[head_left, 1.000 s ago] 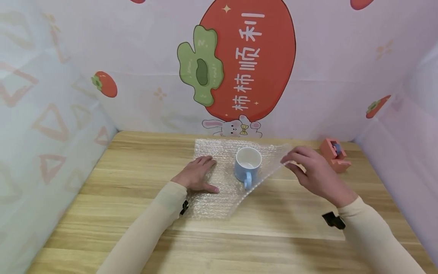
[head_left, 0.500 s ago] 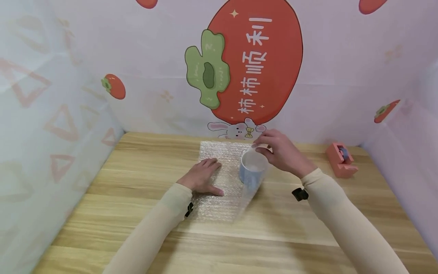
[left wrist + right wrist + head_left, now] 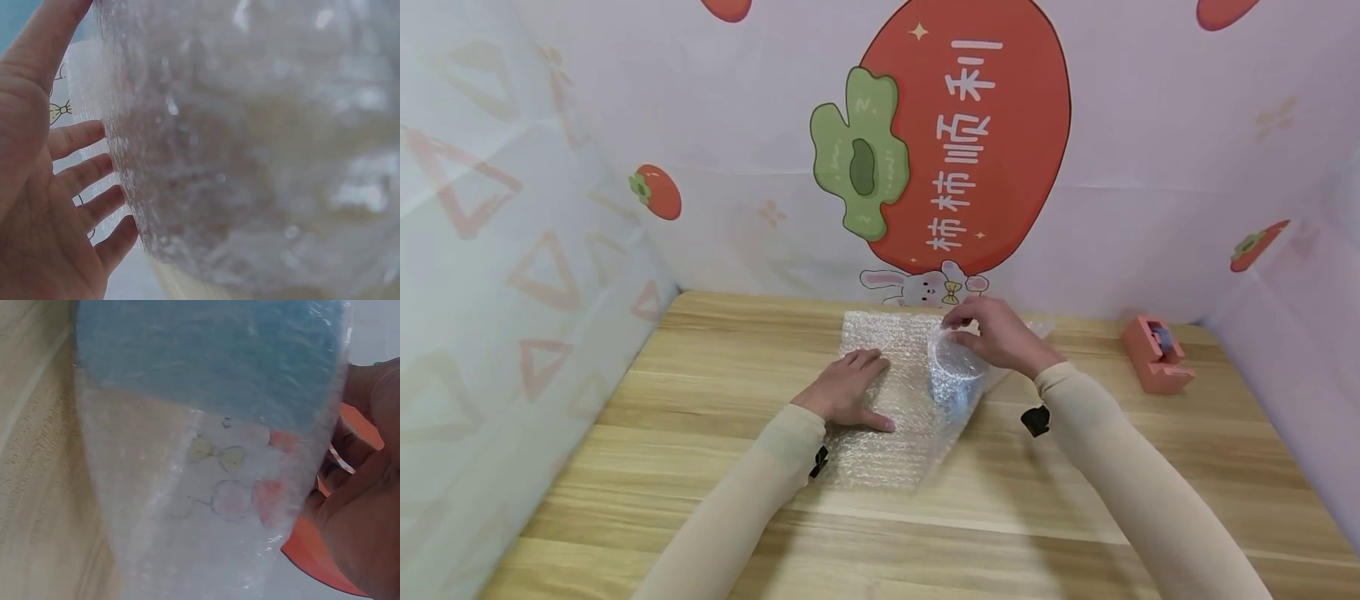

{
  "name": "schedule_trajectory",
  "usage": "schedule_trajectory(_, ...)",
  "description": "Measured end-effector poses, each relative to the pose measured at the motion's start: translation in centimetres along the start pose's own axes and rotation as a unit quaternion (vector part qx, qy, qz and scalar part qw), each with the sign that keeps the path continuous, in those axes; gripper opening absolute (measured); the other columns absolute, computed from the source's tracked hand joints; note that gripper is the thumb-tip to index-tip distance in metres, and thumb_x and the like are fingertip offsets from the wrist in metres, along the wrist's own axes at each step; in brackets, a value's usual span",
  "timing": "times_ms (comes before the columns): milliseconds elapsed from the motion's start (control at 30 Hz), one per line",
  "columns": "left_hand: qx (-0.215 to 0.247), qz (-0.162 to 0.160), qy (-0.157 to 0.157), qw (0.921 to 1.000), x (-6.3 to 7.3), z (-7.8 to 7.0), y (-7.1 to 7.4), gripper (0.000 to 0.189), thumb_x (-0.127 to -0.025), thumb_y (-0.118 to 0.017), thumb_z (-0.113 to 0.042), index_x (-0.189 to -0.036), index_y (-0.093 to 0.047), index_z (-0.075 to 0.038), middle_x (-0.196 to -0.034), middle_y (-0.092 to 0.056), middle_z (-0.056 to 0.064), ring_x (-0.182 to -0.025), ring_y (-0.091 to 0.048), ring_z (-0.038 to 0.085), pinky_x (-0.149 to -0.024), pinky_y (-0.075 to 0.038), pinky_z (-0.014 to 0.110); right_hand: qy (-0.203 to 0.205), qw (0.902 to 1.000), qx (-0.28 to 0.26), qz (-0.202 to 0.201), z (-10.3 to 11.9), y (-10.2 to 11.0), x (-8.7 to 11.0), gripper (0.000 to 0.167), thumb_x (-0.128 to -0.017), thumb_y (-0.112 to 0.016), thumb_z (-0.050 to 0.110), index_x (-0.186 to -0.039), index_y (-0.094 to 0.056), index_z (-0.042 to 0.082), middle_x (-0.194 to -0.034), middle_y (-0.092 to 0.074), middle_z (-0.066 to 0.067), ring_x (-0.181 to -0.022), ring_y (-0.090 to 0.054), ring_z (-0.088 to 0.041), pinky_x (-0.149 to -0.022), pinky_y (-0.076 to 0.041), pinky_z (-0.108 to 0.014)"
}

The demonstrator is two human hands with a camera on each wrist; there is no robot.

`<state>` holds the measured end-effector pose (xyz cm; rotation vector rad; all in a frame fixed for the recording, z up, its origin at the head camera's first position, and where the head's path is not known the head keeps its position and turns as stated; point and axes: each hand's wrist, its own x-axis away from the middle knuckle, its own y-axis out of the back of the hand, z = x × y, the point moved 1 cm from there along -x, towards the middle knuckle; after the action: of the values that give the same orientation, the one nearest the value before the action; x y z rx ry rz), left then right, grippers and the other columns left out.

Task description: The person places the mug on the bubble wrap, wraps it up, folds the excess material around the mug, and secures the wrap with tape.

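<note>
A sheet of clear bubble wrap point(image 3: 887, 454) lies on the wooden table, its right part folded up and over a light blue mug point(image 3: 953, 392). Through the film the upright mug's round rim and blue side show dimly. My left hand point(image 3: 847, 390) rests on the sheet left of the mug, fingers spread and straight. Above the mug's rim, my right hand point(image 3: 992, 333) pinches the edge of the folded flap. In the right wrist view the mug's blue wall point(image 3: 206, 356) appears behind the film; in the left wrist view bubble wrap point(image 3: 250, 156) fills most of the picture.
A pink tape dispenser point(image 3: 1156, 358) with a roll in it stands at the back right of the table point(image 3: 700, 467). A printed cloth wall point(image 3: 737, 108) closes off the back, and similar cloth hangs on both sides.
My right hand has moved left, drawing the bubble wrap flap over the mug, which was uncovered before. My left hand has stayed on the sheet. The head view has shifted slightly.
</note>
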<state>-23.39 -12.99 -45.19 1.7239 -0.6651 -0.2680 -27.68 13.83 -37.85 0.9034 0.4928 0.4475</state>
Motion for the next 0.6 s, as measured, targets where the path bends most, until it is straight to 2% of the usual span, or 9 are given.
schedule_trajectory(167,-0.007,0.006,0.008,0.9999,-0.1,0.0,-0.1,0.105,-0.078,-0.077,-0.067,-0.156,-0.036,-0.01,-0.163,-0.027,0.015,-0.15,-0.026,0.034,-0.118,-0.028,0.052,-0.007,0.9993,-0.026,-0.025,-0.4,-0.6,0.3,0.029,-0.087,-0.08,0.005,-0.114,-0.071,0.008,-0.107,-0.065,-0.008,-0.101,-0.058,-0.026,-0.085,-0.052,-0.044)
schedule_trajectory(300,-0.005,0.006,0.01,0.9999,-0.1,0.0,-0.1,0.105,-0.078,-0.077,-0.067,-0.156,-0.035,-0.01,-0.164,-0.027,0.015,-0.15,-0.025,0.034,-0.118,-0.028,0.052,0.01,0.9986,-0.041,-0.032,-0.4,-1.0,0.6,0.026,-0.087,-0.078,0.0,-0.109,-0.078,0.014,-0.102,-0.055,-0.006,-0.1,-0.051,-0.026,-0.084,-0.045,-0.041)
schedule_trajectory(433,-0.003,0.005,0.009,0.9999,-0.1,0.0,-0.1,0.105,-0.078,-0.077,-0.067,-0.156,-0.035,-0.01,-0.164,-0.027,0.015,-0.15,-0.025,0.034,-0.118,-0.028,0.052,0.026,0.9987,-0.038,-0.021,-0.5,-1.2,0.8,0.027,-0.088,-0.075,-0.004,-0.107,-0.081,0.014,-0.099,-0.052,-0.005,-0.098,-0.047,-0.023,-0.084,-0.041,-0.039)
schedule_trajectory(600,-0.002,0.007,0.01,0.9999,-0.1,0.0,-0.1,0.105,-0.079,-0.076,-0.067,-0.157,-0.035,-0.01,-0.164,-0.026,0.015,-0.15,-0.025,0.034,-0.119,-0.027,0.052,0.012,0.9992,-0.036,0.008,-0.5,-1.1,0.9,0.025,-0.092,-0.071,-0.001,-0.11,-0.08,0.015,-0.102,-0.052,-0.005,-0.101,-0.045,-0.023,-0.085,-0.04,-0.04)
